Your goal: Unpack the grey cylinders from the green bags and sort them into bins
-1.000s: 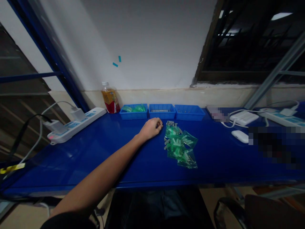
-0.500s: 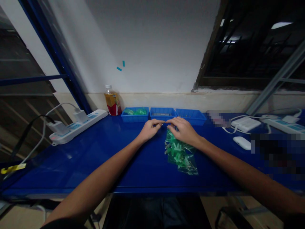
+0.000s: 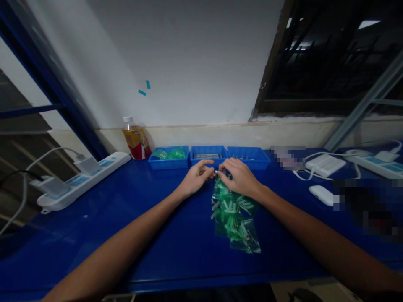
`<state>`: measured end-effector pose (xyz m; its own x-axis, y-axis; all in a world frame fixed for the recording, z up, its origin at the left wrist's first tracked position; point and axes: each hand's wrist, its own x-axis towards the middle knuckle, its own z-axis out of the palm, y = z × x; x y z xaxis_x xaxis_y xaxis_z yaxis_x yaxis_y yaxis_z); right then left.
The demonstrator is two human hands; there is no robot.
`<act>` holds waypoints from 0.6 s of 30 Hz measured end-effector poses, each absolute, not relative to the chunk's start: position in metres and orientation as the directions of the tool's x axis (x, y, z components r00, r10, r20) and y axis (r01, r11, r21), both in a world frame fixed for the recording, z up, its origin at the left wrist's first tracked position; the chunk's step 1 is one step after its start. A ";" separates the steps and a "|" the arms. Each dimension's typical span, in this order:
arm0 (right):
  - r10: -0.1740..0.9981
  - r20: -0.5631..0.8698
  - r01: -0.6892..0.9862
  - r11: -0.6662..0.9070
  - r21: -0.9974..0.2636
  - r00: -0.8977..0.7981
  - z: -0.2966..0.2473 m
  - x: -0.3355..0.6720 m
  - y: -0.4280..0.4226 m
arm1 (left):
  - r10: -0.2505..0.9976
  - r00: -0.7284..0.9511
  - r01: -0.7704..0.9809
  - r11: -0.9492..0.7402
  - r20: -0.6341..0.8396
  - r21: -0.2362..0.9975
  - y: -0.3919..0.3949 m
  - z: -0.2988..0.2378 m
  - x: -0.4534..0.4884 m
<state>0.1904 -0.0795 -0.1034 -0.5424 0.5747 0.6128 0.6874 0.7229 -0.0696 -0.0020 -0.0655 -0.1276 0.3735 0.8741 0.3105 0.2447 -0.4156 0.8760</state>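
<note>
My left hand and my right hand meet over the middle of the table, fingertips pinched together. Between them shows a small shiny metal piece; its exact kind is too small to make out. Both hands are closed at the fingertips around it. Below my right hand lies a pile of small clear green bags, with white and metallic pin-like pieces inside. The upper end of the pile is partly hidden under the right hand.
Behind the hands stand three blue trays: one with green bags, one with metal rods, one with small metal parts. A bottle and a power strip sit left. A white case and a charger lie right.
The view has shifted slightly, moving the tabletop things lower. My left fingers have bent in from a straighter pinch, and both hands' fingertips now meet closely at the small metal piece.
</note>
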 end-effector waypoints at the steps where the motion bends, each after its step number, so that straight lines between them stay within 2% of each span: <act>1: 0.599 0.629 0.726 0.683 -0.077 -0.496 -0.103 0.197 -0.073 | 0.861 0.376 0.349 -0.473 0.341 0.809 -0.060 -0.128 -0.001; 3: 0.651 0.663 0.810 0.575 -0.115 -0.369 -0.105 0.211 -0.057 | 0.804 0.438 0.530 -0.592 0.401 0.607 -0.050 -0.130 -0.001; 5: 0.693 0.678 0.874 0.461 -0.154 -0.246 -0.110 0.227 -0.043 | 0.735 0.547 0.598 -0.678 0.400 0.428 -0.045 -0.132 -0.001; 7: 0.718 0.677 0.906 0.381 -0.187 -0.162 -0.117 0.240 -0.032 | 0.696 0.620 0.596 -0.718 0.362 0.359 -0.044 -0.135 -0.001; 10: 0.736 0.669 0.911 0.342 -0.232 -0.106 -0.125 0.247 -0.026 | 0.697 0.633 0.607 -0.717 0.337 0.343 -0.047 -0.136 -0.002; 14: 0.713 0.695 0.911 0.341 -0.231 -0.091 -0.125 0.240 -0.035 | 0.733 0.598 0.623 -0.680 0.325 0.387 -0.047 -0.136 -0.004; 18: 0.648 0.735 0.875 0.455 -0.162 -0.200 -0.117 0.221 -0.058 | 0.743 0.556 0.559 -0.666 0.373 0.494 -0.046 -0.134 -0.006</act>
